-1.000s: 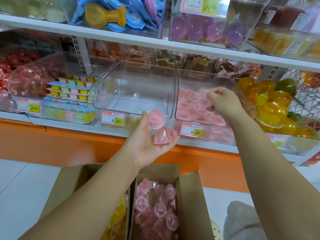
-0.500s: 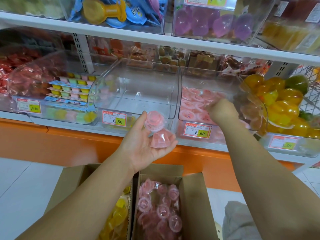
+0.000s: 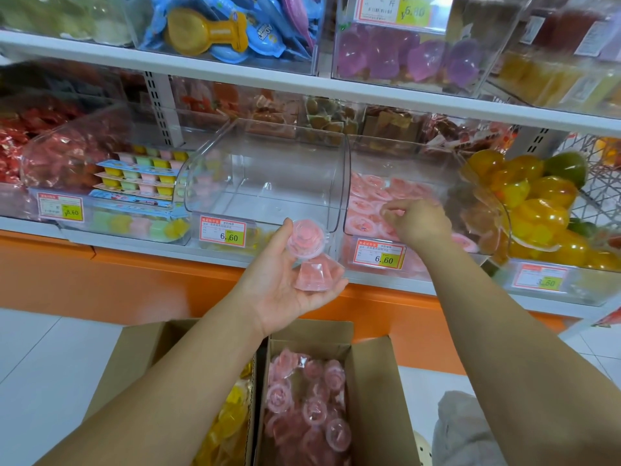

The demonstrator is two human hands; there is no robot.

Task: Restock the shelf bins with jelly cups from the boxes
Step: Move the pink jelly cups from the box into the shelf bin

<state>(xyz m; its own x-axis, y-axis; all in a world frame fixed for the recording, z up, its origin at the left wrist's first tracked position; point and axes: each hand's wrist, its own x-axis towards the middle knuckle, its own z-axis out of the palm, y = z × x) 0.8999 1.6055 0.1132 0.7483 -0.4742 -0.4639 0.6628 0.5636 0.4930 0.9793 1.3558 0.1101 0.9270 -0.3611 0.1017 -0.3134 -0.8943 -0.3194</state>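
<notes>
The right hand (image 3: 416,222) has dipped lower into the clear bin (image 3: 403,163) of pink cups; its bent fingers (image 3: 393,212) hide whether it holds one. The left hand (image 3: 282,290) still cups two pink jelly cups (image 3: 307,238) beside that bin. More pink ones fill the cardboard box (image 3: 376,398) below.

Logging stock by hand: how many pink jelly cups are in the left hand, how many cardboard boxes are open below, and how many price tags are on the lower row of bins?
Pink jelly cups in the left hand: 2
Cardboard boxes: 2
Price tags on the lower bins: 4
Total: 8
</notes>
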